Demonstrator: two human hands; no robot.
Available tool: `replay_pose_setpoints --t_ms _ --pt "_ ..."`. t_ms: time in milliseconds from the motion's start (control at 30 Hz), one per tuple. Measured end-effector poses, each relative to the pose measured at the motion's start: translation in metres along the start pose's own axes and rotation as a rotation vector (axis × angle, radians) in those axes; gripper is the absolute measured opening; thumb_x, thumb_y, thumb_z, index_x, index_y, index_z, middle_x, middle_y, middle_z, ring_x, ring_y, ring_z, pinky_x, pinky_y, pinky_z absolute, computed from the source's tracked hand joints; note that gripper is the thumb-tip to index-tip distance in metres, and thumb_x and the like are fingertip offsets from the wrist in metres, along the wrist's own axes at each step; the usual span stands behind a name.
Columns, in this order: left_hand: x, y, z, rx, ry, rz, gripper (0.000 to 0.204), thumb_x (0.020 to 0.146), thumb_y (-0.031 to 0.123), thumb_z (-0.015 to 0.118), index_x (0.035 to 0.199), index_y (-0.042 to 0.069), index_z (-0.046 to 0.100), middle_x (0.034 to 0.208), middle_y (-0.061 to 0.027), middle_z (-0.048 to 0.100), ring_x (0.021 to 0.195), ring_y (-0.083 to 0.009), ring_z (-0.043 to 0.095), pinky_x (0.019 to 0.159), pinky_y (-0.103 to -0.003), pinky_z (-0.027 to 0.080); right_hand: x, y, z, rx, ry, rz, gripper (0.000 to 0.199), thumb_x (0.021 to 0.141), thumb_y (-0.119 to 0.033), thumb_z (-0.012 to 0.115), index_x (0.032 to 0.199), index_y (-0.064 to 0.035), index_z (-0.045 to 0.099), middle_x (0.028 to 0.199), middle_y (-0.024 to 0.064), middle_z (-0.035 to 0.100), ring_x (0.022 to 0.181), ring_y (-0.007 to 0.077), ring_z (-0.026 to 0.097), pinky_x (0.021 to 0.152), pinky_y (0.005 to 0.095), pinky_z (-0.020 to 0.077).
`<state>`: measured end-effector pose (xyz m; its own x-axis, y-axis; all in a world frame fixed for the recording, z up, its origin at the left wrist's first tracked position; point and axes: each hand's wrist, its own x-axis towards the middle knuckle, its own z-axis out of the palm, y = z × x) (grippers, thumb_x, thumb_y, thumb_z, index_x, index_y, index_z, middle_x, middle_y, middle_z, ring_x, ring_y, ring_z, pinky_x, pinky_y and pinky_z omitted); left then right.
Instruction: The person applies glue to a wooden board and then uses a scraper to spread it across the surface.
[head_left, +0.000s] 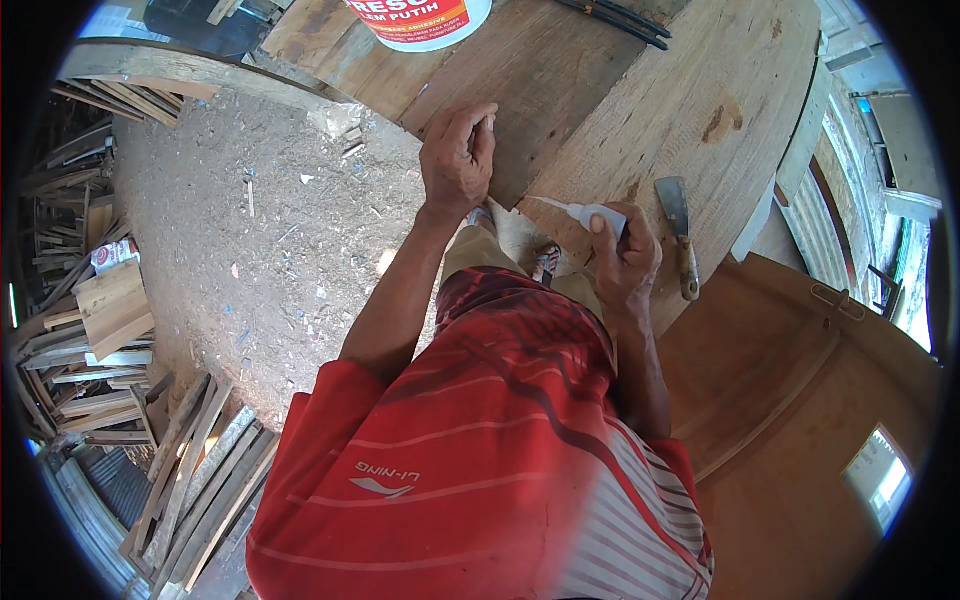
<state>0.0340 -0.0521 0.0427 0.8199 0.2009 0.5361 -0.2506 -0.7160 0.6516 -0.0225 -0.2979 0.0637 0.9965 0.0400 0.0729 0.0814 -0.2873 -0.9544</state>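
My right hand is closed round a small white squeeze bottle with a thin pointed nozzle. The nozzle points left, its tip close to the near edge of the wooden tabletop. My left hand rests at the tabletop's left edge with its fingers bent and thumb and fingertips close together. Whether anything is between them I cannot make out. Just right of my right hand lies a putty knife with a grey blade and a worn handle.
A white tub with a red label stands at the tabletop's far side, near some dark thin rods. Wood offcuts are piled along the left over debris-strewn ground. A large brown panel lies at the right.
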Motion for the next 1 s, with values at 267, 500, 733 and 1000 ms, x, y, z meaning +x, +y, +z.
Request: replay_pose_setpoints --t_ms 267,500,733,1000 --pt "0.0 0.001 0.0 -0.025 -0.006 -0.013 0.015 0.097 -0.001 0.067 0.11 0.003 0.072 0.096 -0.0131 0.072 0.085 -0.0255 0.072 0.074 -0.034 0.057 0.0 0.001 -0.001 0.021 0.01 0.032 0.017 0.098 -0.016 0.072 0.103 -0.0002 0.069 0.08 0.0076 0.07 0.068 0.0118 0.06 0.062 0.0295 0.0485" --pt "0.001 -0.001 0.0 -0.011 0.02 0.025 0.016 0.097 0.0 0.067 0.111 0.004 0.072 0.095 -0.0133 0.071 0.084 -0.0259 0.071 0.073 -0.035 0.056 0.0 0.006 0.001 0.026 0.02 0.013 0.016 0.098 -0.016 0.072 0.103 -0.0011 0.069 0.079 0.0071 0.069 0.067 0.011 0.06 0.061 0.0296 0.0486" --pt "-0.001 0.002 0.0 -0.008 0.003 -0.003 0.015 0.097 0.001 0.067 0.111 0.004 0.072 0.096 -0.0133 0.071 0.085 -0.0263 0.071 0.074 -0.036 0.056 -0.001 0.003 0.001 0.106 0.059 0.041 0.014 0.1 -0.015 0.069 0.104 -0.0024 0.068 0.076 0.0037 0.067 0.064 0.0065 0.058 0.059 0.026 0.0458" --pt "-0.003 0.001 -0.001 0.013 -0.007 -0.023 0.015 0.097 0.002 0.068 0.111 0.004 0.072 0.097 -0.0131 0.072 0.085 -0.0258 0.071 0.074 -0.035 0.056 0.007 0.006 -0.003 0.203 0.1 0.042 0.017 0.101 -0.018 0.07 0.104 -0.0016 0.068 0.077 -0.0006 0.063 0.068 0.0044 0.053 0.059 0.0245 0.0437"
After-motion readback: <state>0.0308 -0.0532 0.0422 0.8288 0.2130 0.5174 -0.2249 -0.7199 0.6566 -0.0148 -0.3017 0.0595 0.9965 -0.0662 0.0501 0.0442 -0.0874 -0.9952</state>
